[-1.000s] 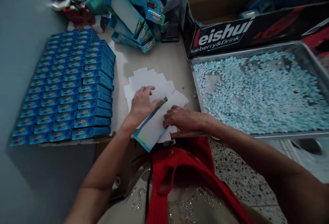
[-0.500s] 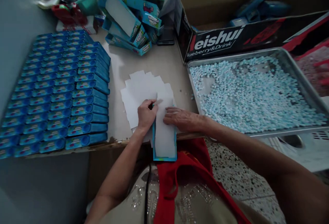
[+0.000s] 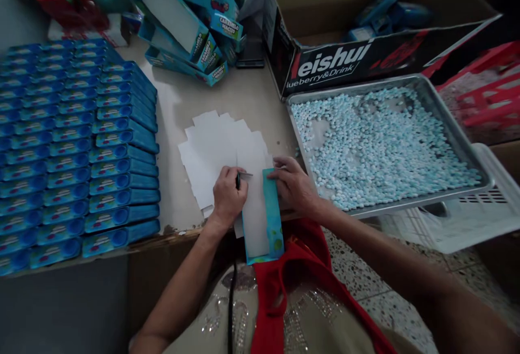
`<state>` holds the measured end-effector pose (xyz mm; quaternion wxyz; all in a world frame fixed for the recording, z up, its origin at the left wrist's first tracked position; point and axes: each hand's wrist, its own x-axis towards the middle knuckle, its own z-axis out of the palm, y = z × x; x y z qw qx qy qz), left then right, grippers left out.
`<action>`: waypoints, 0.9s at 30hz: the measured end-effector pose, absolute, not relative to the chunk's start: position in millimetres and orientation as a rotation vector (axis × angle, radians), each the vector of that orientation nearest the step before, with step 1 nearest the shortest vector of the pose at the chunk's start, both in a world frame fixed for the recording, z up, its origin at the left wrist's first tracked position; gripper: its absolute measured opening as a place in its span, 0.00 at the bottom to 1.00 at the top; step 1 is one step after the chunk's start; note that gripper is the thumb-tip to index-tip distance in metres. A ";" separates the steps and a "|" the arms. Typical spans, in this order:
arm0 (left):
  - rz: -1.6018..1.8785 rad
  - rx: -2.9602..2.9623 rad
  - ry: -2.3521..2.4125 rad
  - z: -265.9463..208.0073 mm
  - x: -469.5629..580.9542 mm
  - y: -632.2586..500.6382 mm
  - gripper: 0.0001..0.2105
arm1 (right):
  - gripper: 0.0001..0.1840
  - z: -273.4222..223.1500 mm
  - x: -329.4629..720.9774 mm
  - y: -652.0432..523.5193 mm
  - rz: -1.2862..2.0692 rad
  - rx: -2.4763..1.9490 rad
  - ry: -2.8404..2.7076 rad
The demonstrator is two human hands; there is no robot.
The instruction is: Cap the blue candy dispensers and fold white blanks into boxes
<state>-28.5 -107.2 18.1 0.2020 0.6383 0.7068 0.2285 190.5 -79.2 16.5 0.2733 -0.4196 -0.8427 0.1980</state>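
Observation:
My left hand (image 3: 228,194) is closed around a small cutter (image 3: 246,174), whose dark handle and thin blade show between thumb and fingers. The blade lies over the top of a long, open blue box (image 3: 257,224) with a white inside, which overhangs the table's front edge. My right hand (image 3: 296,185) pinches the upper end of the box's blue side panel (image 3: 273,216), which leans outward. Beneath and beyond the box, white cards (image 3: 213,148) lie fanned on the table.
Rows of blue packs (image 3: 109,170) stand at the left. Behind are piled blue cartons (image 3: 211,18) and a large cardboard box (image 3: 325,67). A metal tray (image 3: 485,178) of small pale-blue candies sits at the right, above a white plastic crate (image 3: 504,208).
The blue box's right side panel has swung outward, showing its blue face. My right hand has shifted from the white inside to that panel's top. The view has shifted slightly right.

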 end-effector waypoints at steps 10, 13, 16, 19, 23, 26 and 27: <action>1.077 1.662 1.879 5.4 -33.3 -109.5 0.11 | 0.29 8.7 149.4 -71.3 0.779 -1.769 -1.805; 1.118 1.578 1.829 9.9 -36.8 -112.3 0.12 | 0.29 11.6 144.2 -68.6 0.986 -1.735 -1.616; 1.112 1.485 1.777 15.9 -38.2 -116.3 0.12 | 0.27 12.3 140.5 -74.0 1.181 -1.638 -1.458; 1.055 1.533 1.710 18.0 -36.2 -115.2 0.12 | 0.23 17.0 135.3 -82.4 1.048 -1.688 -1.583; 0.767 1.662 1.734 15.2 -31.4 -107.2 0.15 | 0.21 30.4 127.8 -90.2 0.655 -1.911 -2.038; 0.621 1.716 1.787 12.6 -29.8 -105.1 0.13 | 0.18 31.0 130.2 -91.2 0.610 -1.863 -2.238; 0.633 1.724 1.780 11.9 -29.9 -105.7 0.12 | 0.18 28.1 132.7 -90.9 0.632 -1.825 -2.234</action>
